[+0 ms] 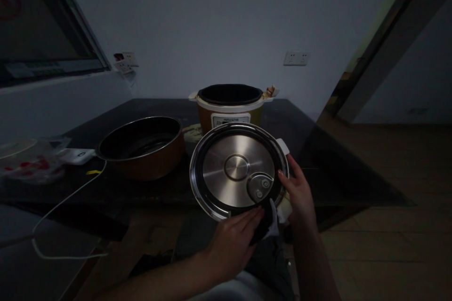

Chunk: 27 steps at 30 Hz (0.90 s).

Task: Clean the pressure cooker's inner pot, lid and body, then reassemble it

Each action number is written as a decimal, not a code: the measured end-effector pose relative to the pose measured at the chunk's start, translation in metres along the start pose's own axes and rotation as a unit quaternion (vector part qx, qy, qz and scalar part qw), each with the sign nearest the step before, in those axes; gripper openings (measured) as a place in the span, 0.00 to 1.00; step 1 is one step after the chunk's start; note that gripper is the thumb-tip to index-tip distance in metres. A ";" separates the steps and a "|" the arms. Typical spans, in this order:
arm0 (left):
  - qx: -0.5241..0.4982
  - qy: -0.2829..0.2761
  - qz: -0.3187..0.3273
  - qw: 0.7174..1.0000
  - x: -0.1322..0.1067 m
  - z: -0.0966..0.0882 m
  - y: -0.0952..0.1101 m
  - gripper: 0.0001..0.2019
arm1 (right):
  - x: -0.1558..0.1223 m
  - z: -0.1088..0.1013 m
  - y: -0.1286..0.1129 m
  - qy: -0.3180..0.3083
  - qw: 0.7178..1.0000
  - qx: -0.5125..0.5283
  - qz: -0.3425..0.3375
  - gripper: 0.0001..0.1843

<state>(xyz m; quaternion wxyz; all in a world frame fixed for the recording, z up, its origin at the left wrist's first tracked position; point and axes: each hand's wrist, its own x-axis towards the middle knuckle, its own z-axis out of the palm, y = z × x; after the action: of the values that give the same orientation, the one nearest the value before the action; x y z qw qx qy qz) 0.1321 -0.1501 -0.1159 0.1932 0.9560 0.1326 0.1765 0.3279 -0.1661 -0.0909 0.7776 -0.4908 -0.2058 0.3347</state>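
Observation:
A round pressure cooker lid is held up and tilted, its steel underside and black sealing ring facing me. My right hand grips its right edge, with the thumb over the rim. Against the lower rim, my left hand presses a dark cloth with a pale edge; its fingers lie bent over the cloth. Just behind the lid stands the electric pressure cooker, uncovered, with a dark inner pot. To the left, a wide brown pot with a dark inside sits on the table.
The dark table reaches the wall. At its left lie a clear plastic bag with red marks and a white device. A pale cable hangs over the left edge. Wall sockets are at the back.

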 end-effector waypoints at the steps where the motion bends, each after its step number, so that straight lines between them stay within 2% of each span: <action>1: -0.009 0.008 -0.011 1.000 0.005 0.002 0.004 0.34 | 0.001 0.000 0.000 0.003 1.000 -0.002 -0.004 0.45; 9: -0.055 0.084 -0.046 0.994 0.042 0.018 0.027 0.32 | 0.006 -0.005 0.001 -0.023 0.999 -0.025 -0.024 0.45; 14: -0.051 0.132 -0.050 0.989 0.053 0.027 0.031 0.30 | 0.010 -0.010 0.001 -0.004 0.996 -0.074 -0.043 0.35; 17: 0.005 0.122 -0.023 0.992 0.049 0.030 0.026 0.31 | 0.009 -0.009 -0.001 0.011 0.996 -0.081 -0.038 0.36; 21: 0.072 0.081 0.002 0.994 0.034 0.026 0.020 0.32 | 0.004 -0.004 -0.006 0.026 0.996 -0.079 -0.042 0.34; 24: 0.053 0.045 -0.013 0.997 0.027 0.018 0.021 0.34 | 0.002 -0.001 -0.007 0.028 0.996 -0.072 -0.049 0.32; 27: 0.005 0.022 -0.055 0.998 0.030 0.014 0.028 0.36 | 0.003 -0.002 -0.007 0.026 0.995 -0.075 -0.056 0.31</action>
<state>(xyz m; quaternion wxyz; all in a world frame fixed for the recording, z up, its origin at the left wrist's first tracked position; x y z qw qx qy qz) 0.1701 -0.1699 -0.1074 0.1952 0.9439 0.1905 0.1862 0.3329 -0.1672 -0.0857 0.7610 -0.5444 -0.2369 0.2613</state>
